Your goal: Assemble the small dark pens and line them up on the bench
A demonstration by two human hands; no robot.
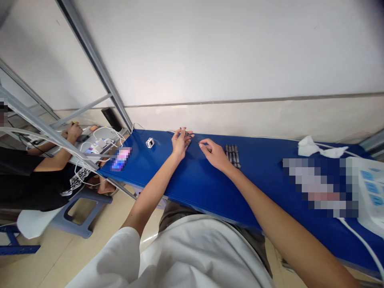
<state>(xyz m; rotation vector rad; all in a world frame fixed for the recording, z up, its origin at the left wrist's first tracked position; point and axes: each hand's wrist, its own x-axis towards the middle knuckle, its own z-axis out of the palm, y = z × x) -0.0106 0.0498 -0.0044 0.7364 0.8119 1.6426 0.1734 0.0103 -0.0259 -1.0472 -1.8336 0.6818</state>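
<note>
We see our left hand [179, 144] raised just over the far half of a long, glossy blue surface [195, 184], its grip drawn narrow, thumb and fingers holding a thin, dark, flexible cord [195, 140]. Our right hand [212, 154], slightly nearer and to the right, has its grip narrow too, thumb and forefinger pinching the same cord. The cord spans the short gap between both hands; its ends are too small for us to make out.

Just right of our right hand, slim dark-grey bundles [233, 156] lie side by side in a row on the surface. Left of our left hand stands a small white block with a dark face [150, 142], and farther left, by the surface's left end, lies a flat phone with a blurred pink-and-blue screen [121, 159]. Well to the right, at the far side, we see crumpled white tissue [309, 147]; nearer, at the right edge, sits a bulky white plastic device with blue markings [372, 192]. At far left, beyond a grey metal frame [99, 66], a co-worker in black clothing [21, 180] sits with both hands over another cluttered surface.
</note>
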